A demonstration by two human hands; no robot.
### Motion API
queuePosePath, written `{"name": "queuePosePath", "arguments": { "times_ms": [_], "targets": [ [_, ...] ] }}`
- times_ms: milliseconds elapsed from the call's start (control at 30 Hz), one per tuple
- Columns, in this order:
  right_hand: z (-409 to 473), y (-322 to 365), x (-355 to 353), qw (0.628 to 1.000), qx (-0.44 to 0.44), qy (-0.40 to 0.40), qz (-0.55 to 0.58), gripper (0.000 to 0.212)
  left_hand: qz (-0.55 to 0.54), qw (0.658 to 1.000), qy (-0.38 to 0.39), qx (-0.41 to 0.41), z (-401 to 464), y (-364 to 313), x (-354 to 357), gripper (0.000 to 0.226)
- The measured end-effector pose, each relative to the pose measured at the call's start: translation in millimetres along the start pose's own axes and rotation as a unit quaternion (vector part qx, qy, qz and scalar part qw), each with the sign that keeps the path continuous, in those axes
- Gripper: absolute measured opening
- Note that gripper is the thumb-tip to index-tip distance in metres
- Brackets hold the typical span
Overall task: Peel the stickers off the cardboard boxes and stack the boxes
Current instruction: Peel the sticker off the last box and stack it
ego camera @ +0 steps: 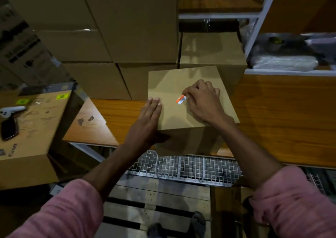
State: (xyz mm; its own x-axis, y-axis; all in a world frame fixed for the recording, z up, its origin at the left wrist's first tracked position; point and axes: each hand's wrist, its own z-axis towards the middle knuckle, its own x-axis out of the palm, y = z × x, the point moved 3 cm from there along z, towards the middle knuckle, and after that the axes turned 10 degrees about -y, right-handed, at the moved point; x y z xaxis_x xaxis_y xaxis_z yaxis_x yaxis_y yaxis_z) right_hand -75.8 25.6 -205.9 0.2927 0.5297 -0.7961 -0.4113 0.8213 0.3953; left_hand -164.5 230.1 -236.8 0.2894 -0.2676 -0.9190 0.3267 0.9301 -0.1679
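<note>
Here the small orange-and-white barcode sticker (181, 99) sits mid-top on the brown cardboard box (189, 114) on the wooden desk (116, 114). The right hand (201, 101) pinches its corner; the left hand (149, 117) presses flat beside it. Thin paper probably tears, so peel low from that corner.

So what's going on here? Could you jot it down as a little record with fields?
Setting: wooden shelf with stacked cardboard boxes behind
Box in work: cardboard box at the shelf's front edge
Sticker: orange and white barcode sticker on the box top
Left hand: flat on the box, fingers straight
Right hand: fingers pinching the sticker's edge
Side box: green labels, a dark phone and a white object on top
</note>
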Motion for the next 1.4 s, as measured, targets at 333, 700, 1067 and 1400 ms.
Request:
{"name": "queuePosePath", "arguments": {
  "times_ms": [333,700,1067,1400],
  "targets": [
    [10.0,4.3,-2.0,0.996,0.079,0.002,0.046,0.014,-0.016,1.000,-0.002,-0.001,0.5,0.9,-1.2,0.119],
    [0.9,9.7,-6.1,0.992,0.090,-0.007,0.083,0.012,-0.119,0.991,-0.014,-0.062,-3.5,-3.3,-2.9,0.119],
    [-27.9,23.0,-19.1,0.981,0.062,0.018,0.184,0.022,-0.161,0.984,-0.044,-0.060,-12.7,8.2,-2.1,0.111],
    [-35.8,9.7,-23.7,0.984,0.063,0.033,0.165,0.025,-0.128,0.990,-0.055,-0.036,-12.1,10.2,-0.1,0.111]
  ]
}}
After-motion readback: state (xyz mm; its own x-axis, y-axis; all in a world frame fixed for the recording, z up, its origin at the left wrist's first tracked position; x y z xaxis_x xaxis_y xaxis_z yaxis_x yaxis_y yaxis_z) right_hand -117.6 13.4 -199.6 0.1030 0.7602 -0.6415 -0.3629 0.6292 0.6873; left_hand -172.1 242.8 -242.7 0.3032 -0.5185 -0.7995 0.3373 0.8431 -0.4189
